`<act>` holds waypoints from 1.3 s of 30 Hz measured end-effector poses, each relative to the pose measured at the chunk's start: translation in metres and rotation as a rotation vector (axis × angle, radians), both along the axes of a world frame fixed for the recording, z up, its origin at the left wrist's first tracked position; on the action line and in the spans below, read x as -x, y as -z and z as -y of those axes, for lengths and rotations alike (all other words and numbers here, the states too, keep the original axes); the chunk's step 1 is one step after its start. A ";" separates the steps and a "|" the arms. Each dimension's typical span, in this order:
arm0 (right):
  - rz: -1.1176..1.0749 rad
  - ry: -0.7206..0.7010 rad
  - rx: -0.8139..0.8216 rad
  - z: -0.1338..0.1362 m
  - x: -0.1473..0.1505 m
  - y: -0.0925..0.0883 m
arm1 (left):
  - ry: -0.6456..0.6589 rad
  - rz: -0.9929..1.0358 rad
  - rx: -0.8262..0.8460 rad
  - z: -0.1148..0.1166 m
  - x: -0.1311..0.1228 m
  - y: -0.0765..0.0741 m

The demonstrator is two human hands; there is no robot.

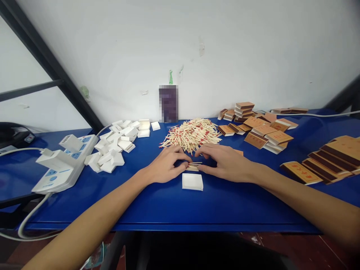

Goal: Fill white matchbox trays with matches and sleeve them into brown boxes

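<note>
My left hand (165, 165) and my right hand (225, 162) rest on the blue table (157, 202), fingers curled inward and pinching a small bundle of matches (193, 166) between them from both ends. Just in front of the bundle lies a white inner matchbox tray (192, 181), touched by neither hand. Behind my hands is a loose heap of red-tipped matches (191, 134).
A pile of white inner trays (118, 146) lies at the left, next to a white power strip (63, 165) with plugs and cables. Brown matchbox sleeves (261, 129) are scattered at the back right, and more lie in a row (329, 159) at the right edge.
</note>
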State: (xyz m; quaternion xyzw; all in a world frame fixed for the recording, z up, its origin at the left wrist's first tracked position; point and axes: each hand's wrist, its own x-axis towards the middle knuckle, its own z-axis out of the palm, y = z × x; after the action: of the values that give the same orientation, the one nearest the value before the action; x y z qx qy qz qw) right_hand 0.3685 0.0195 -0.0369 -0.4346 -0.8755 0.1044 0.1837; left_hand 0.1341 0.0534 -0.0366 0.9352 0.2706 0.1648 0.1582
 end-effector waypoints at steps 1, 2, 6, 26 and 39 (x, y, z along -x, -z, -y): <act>0.014 -0.001 0.002 -0.001 0.000 0.002 | 0.004 0.004 0.010 0.000 0.000 0.000; 0.023 -0.002 0.004 -0.001 0.001 0.003 | 0.008 0.008 0.016 0.000 0.000 0.000; 0.018 0.012 0.020 -0.003 0.003 0.007 | 0.004 0.008 0.022 -0.001 0.001 0.000; -0.124 -0.039 0.004 -0.003 0.010 0.012 | 0.001 0.039 0.021 -0.005 0.002 0.005; -0.130 -0.034 -0.031 -0.004 0.012 0.015 | -0.033 0.004 -0.002 -0.005 0.001 0.004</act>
State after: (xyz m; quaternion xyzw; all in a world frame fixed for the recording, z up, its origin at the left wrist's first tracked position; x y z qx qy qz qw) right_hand 0.3570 0.0235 -0.0516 -0.4090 -0.8705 0.1217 0.2451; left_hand 0.1327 0.0582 -0.0403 0.9305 0.2853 0.1698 0.1551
